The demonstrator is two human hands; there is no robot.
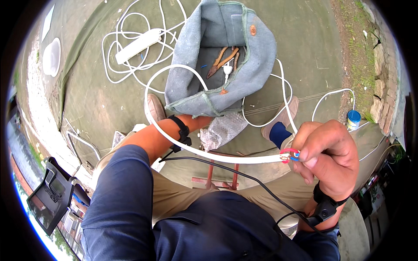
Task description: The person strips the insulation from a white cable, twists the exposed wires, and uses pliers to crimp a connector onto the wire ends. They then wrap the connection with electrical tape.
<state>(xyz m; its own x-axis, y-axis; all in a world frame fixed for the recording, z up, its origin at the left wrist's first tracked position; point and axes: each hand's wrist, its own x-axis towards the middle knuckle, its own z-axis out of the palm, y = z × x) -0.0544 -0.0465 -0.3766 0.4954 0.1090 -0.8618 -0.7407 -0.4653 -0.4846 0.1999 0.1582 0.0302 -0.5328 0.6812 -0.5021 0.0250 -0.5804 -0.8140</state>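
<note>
A person's right hand (326, 158) pinches the stripped end of a white cable (174, 143), red and blue cores showing at the fingertips. The left hand is hidden behind a grey cloth tool bag (257, 56) on the ground; its grip cannot be told.

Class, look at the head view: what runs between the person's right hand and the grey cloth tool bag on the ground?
In the head view, a white flat cable loops from the right hand toward the grey cloth bag, crossing the left forearm.

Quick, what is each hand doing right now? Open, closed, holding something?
Left hand: cannot be told; it is hidden behind the grey tool bag.
Right hand: closed, pinching the stripped end of the white cable, red and blue wires showing.
</note>
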